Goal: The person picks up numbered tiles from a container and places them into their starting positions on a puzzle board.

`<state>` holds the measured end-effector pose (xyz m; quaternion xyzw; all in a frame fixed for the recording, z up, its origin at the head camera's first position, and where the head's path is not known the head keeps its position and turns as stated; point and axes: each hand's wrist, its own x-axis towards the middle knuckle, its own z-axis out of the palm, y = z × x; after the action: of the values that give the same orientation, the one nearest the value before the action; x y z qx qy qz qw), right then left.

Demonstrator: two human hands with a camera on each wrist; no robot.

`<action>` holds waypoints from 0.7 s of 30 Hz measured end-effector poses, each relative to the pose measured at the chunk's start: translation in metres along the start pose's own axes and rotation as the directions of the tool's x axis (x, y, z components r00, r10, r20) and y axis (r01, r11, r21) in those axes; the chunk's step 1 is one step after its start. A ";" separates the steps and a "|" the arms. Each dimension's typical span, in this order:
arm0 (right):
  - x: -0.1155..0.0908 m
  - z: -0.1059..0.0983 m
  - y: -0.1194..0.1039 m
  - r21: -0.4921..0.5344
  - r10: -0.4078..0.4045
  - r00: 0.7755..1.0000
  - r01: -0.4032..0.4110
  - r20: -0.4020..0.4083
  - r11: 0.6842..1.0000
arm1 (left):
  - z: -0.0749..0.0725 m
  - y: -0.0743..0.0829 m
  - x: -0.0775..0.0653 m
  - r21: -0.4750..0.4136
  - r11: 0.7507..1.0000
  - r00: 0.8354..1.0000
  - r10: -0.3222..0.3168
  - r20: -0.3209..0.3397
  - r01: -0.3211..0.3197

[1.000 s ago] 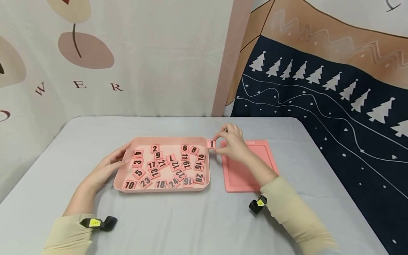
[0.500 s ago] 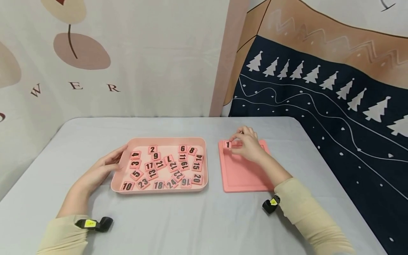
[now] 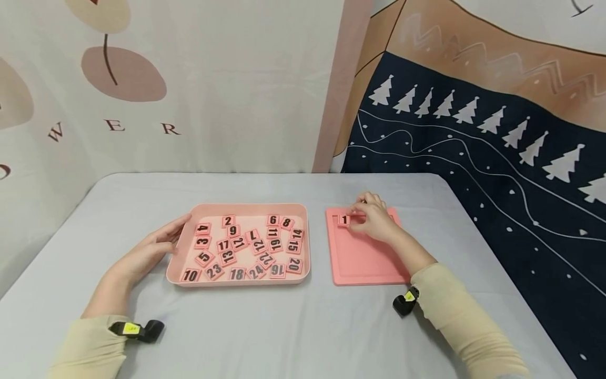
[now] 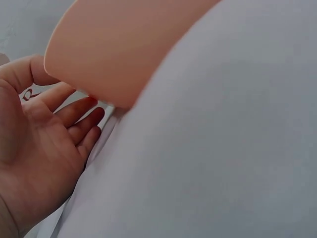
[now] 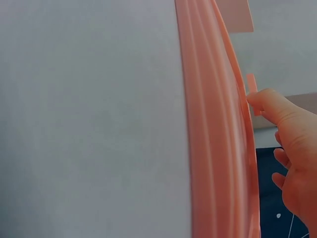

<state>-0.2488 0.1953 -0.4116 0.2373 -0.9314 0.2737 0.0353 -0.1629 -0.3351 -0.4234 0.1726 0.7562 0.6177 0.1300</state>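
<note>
One tray (image 3: 208, 284) holds 23 tiles (image 3: 228, 257), right fingers (image 3: 362, 207) another tile (image 3: 343, 220).

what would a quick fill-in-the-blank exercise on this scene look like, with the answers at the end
The right hand pinches the number tile marked ____.
The pink tray is touched by the ____ hand.
In the head view, the pink rimmed board lies to the ____ of the pink tray.
The front-left corner tile in the pink tray reads ____.

Missing words: 1; left; right; 10

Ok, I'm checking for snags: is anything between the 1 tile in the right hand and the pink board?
Nothing visible: the right hand pinches the 1 tile at the far left corner of the pink board; whether they touch, I can't tell.
</note>
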 end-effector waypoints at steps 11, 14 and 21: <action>-0.002 0.001 0.008 0.008 -0.013 0.999 0.013 0.029 1.000 | -0.006 0.000 0.004 -0.025 1.000 0.997 0.016 0.079 -0.014; -0.001 0.001 0.008 0.010 -0.020 0.999 0.019 0.042 1.000 | -0.006 -0.001 0.002 -0.041 0.999 0.995 0.021 0.094 -0.017; 0.004 0.003 0.002 0.003 -0.041 0.996 0.041 0.078 0.999 | -0.011 0.000 -0.001 -0.037 0.999 0.994 0.012 0.112 -0.008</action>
<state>-0.2533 0.1938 -0.4142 0.2670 -0.9267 0.2643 0.0044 -0.1664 -0.3451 -0.4207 0.2086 0.7353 0.6213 0.1725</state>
